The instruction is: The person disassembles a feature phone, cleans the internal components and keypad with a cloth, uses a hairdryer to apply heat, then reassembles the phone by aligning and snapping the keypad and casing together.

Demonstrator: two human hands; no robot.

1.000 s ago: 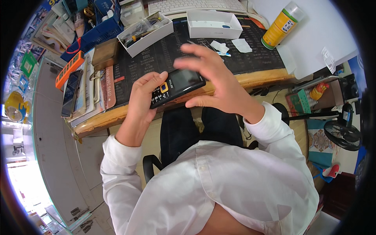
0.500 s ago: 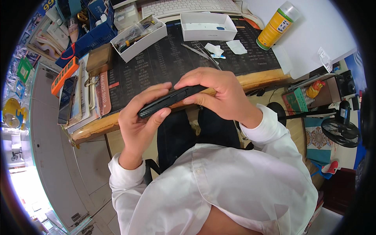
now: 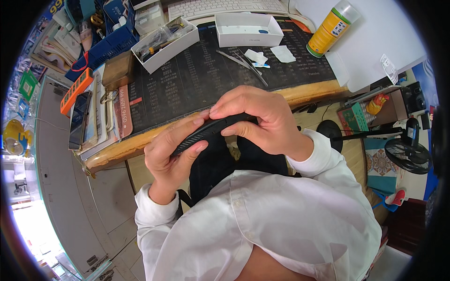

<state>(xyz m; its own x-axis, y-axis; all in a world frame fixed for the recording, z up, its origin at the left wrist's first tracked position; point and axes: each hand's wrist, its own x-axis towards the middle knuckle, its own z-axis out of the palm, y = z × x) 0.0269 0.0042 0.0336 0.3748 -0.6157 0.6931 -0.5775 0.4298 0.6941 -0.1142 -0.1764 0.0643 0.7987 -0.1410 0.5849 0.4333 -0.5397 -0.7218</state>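
Note:
Both hands hold a slim black phone case (image 3: 198,136) edge-on, just off the front edge of the desk and above my lap. Its visible face has a ribbed texture; whether a phone sits inside, I cannot tell. My left hand (image 3: 165,152) grips the left end, thumb on the near side and fingers over the far edge. At the other end, my right hand (image 3: 265,119) pinches it between the thumb below and fingers along the top edge. The fingertips of both hands meet near the middle of the upper edge.
On the dark desk mat (image 3: 187,89) lie tweezers (image 3: 251,68) and white paper scraps (image 3: 283,54). Behind are an open white box (image 3: 249,41), a white box of tools (image 3: 171,51) and a yellow spray can (image 3: 330,30). A phone (image 3: 79,119) and orange device (image 3: 76,90) lie left.
Both hands and the phone case have come slightly down toward me. The case has tilted, so more of its ribbed face shows. The grip is about the same.

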